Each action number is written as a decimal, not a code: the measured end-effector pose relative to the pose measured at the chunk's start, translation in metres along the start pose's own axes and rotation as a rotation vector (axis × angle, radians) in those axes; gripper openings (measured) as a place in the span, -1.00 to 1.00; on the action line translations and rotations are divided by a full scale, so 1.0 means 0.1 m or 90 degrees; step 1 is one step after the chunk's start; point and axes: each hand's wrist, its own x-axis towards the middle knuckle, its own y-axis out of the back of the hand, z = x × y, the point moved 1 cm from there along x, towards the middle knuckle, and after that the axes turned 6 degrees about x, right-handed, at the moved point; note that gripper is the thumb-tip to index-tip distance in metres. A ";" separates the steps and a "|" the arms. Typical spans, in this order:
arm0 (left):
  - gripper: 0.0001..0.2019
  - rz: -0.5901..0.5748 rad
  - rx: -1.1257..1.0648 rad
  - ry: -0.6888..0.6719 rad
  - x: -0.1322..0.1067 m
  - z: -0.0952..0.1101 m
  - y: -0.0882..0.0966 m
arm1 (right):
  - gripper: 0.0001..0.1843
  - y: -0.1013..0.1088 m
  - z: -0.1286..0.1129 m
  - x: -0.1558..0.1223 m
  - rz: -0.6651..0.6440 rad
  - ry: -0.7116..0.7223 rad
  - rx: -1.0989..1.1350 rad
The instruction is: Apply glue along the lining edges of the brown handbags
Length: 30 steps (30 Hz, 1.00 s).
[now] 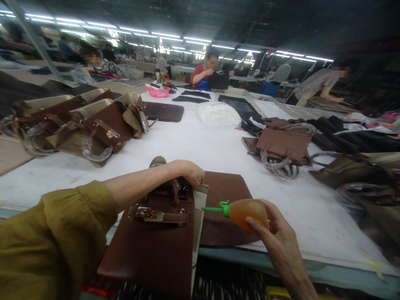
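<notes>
A brown handbag [156, 250] with gold-coloured buckle hardware stands tilted at the table's front edge. My left hand [192, 171] is closed at the bag's upper right edge, its fingertips mostly hidden behind the wrist and knuckles. In my right hand [278, 229] is a squeeze bottle [248, 212] of amber liquid, held on its side. Its green nozzle points left, close to the bag's pale inner edge [200, 204]. Behind the bottle, a flat brown leather panel [226, 187] lies on the white tabletop.
Several brown handbags [109, 125] stand at the left, and more [283, 146] lie at the right. A white plastic bundle [218, 113], a dark panel [164, 111] and a pink basin [158, 91] are farther back. Across the table a person [204, 75] holds a black piece.
</notes>
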 end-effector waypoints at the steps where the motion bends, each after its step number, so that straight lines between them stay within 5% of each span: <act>1: -0.85 -0.007 0.004 0.007 0.00 0.00 0.00 | -0.48 0.01 0.01 -0.02 -0.007 -0.005 -0.011; 10: -0.74 -0.047 0.031 0.036 0.01 0.03 -0.01 | -0.40 0.05 0.07 -0.23 -0.044 -0.062 -0.046; 24: -0.74 -0.041 0.053 0.057 -0.09 0.14 0.04 | -0.42 -0.06 -0.08 0.00 0.089 0.023 0.021; 30: -0.72 -0.044 0.058 0.038 -0.06 0.11 0.02 | -0.42 -0.03 0.00 -0.04 0.044 0.010 0.043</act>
